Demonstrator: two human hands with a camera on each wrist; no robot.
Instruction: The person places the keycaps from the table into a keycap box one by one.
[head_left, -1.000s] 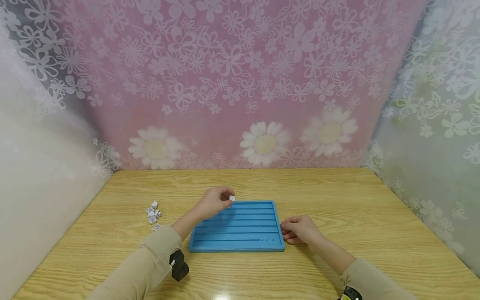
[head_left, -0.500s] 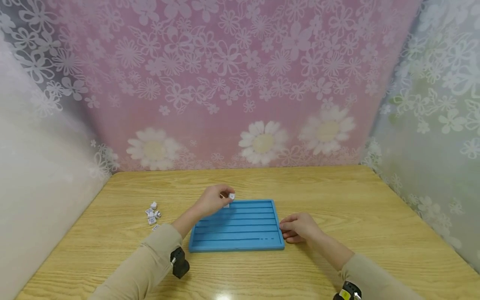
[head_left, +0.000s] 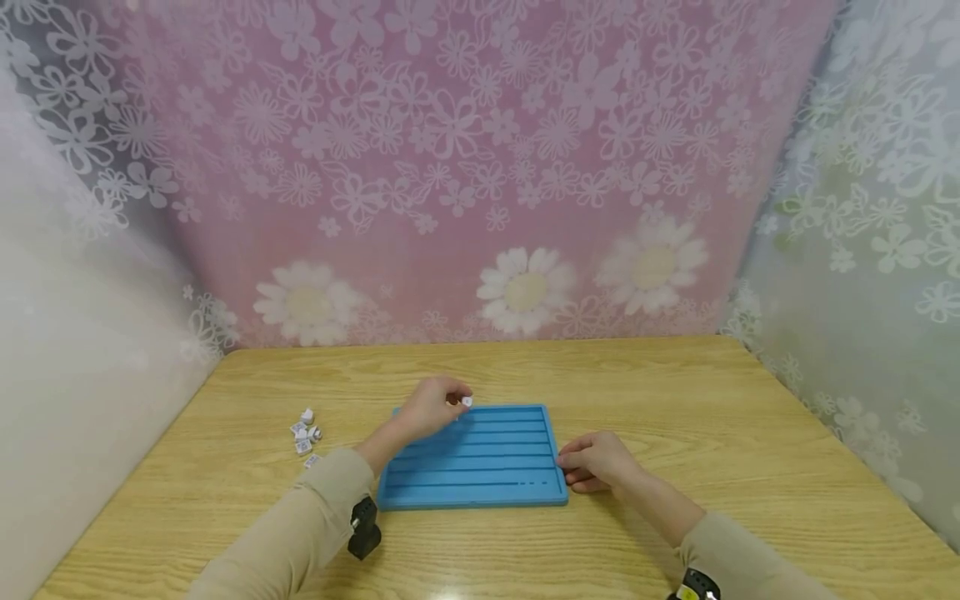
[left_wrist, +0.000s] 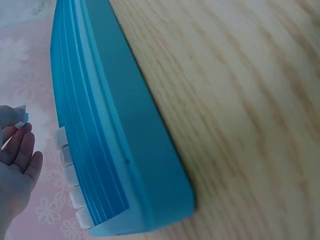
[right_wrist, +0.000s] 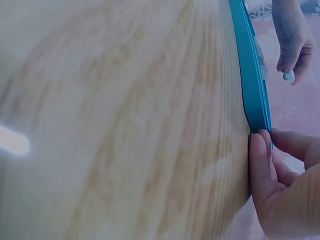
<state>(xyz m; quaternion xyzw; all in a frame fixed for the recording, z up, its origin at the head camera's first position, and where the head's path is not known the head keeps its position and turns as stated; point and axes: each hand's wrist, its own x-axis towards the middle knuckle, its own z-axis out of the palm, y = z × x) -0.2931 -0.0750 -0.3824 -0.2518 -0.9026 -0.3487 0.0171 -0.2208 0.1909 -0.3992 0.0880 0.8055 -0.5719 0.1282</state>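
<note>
A small white cube-like tile [head_left: 467, 402] is pinched between the thumb and fingers of my left hand [head_left: 431, 408], above the far edge of a blue ridged tray [head_left: 480, 503]. Several white tiles [left_wrist: 72, 176] stand in a row along the tray's far side in the left wrist view; in the head view my left hand and forearm mostly cover them. At the tray's right edge, my right hand [head_left: 600, 462] grips the rim, with the thumb [right_wrist: 292, 143] on top and a finger [right_wrist: 260, 165] against the side.
Several loose white printed tiles [head_left: 303, 435] lie in a small cluster on the wooden table [head_left: 645, 383], left of the tray. Floral curtains [head_left: 517, 167] hang behind the table and at its sides.
My left hand, still pinching the tile, has stayed over the tray's far edge with only small movements. The right hand keeps its hold on the rim.
</note>
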